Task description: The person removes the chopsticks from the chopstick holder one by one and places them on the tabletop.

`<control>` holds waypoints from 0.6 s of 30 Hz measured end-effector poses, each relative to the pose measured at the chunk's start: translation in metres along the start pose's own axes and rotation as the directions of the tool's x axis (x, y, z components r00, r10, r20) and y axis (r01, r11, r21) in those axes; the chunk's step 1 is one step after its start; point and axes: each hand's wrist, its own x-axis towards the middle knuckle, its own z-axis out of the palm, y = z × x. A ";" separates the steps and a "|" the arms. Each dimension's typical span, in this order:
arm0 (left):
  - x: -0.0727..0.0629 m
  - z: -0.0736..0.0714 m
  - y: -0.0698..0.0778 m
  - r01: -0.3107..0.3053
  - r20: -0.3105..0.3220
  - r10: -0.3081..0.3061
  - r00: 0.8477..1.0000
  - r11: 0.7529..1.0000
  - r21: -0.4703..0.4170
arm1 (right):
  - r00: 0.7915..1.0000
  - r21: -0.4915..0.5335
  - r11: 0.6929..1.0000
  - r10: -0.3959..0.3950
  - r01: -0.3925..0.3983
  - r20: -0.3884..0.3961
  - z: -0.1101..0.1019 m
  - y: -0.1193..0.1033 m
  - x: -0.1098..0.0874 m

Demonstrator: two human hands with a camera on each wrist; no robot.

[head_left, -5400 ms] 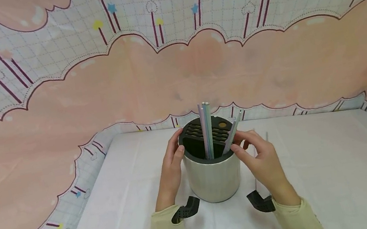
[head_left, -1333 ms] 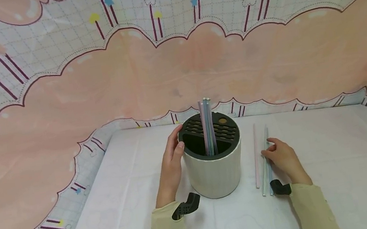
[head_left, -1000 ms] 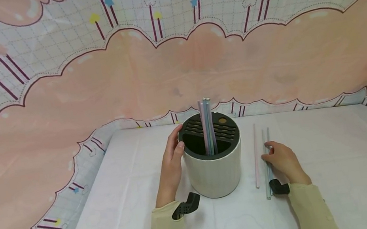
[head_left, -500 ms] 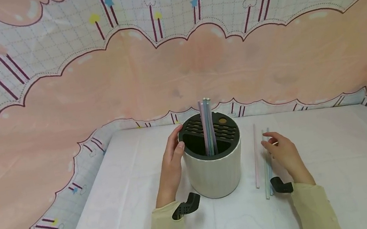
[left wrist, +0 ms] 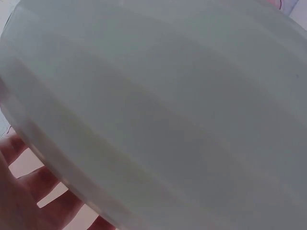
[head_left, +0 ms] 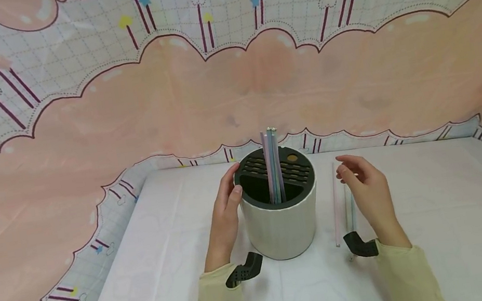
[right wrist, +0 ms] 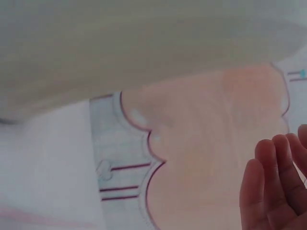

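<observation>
A round off-white holder [head_left: 283, 233] with a black slotted top [head_left: 293, 159] stands upright on the white table. Several slim pastel sticks [head_left: 274, 176] rise from its wide front opening. My left hand [head_left: 222, 211] holds the holder's left side, thumb near the rim; in the left wrist view its fingers [left wrist: 41, 184] spread along the pale ribbed wall [left wrist: 158, 110]. To the right, my right hand [head_left: 367, 186] is raised with loosely bent fingers, over a pink stick [head_left: 336, 214] and pale sticks [head_left: 349, 212]. Nothing shows between its fingers [right wrist: 271, 177] in the right wrist view.
The white-covered table [head_left: 177, 224] meets a patterned cloth backdrop [head_left: 241, 92] at the back and sides. Black wrist mounts [head_left: 361, 245] sit at both sleeves. The holder's wall [right wrist: 144, 52] fills the upper part of the right wrist view.
Earlier my right hand was at the holder's rim with a tilted stick, which now stands among the others. It then touched the sticks on the table and has since lifted. My left hand stays put.
</observation>
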 end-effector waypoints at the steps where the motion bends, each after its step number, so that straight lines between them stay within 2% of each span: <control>1: 0.000 0.000 0.000 0.000 -0.001 0.000 1.000 1.000 0.002 | 1.000 0.021 1.000 -0.016 0.016 -0.007 0.001 -0.008 -0.003; 5: 0.001 0.000 0.000 -0.002 0.001 0.002 1.000 1.000 0.001 | 0.996 0.053 0.995 -0.085 0.086 -0.026 0.008 -0.034 -0.014; 9: 0.002 -0.001 -0.001 -0.004 0.006 0.004 1.000 1.000 -0.005 | 0.982 0.014 0.982 -0.186 0.187 -0.035 0.018 -0.035 -0.018; 16: 0.005 -0.002 -0.003 -0.003 0.008 0.003 1.000 1.000 -0.009 | 0.922 -0.019 0.922 -0.386 0.386 -0.020 0.033 -0.054 -0.029; 18: 0.006 -0.003 -0.004 -0.005 0.010 0.005 1.000 1.000 -0.009 | 0.904 -0.024 0.904 -0.427 0.426 -0.008 0.037 -0.052 -0.029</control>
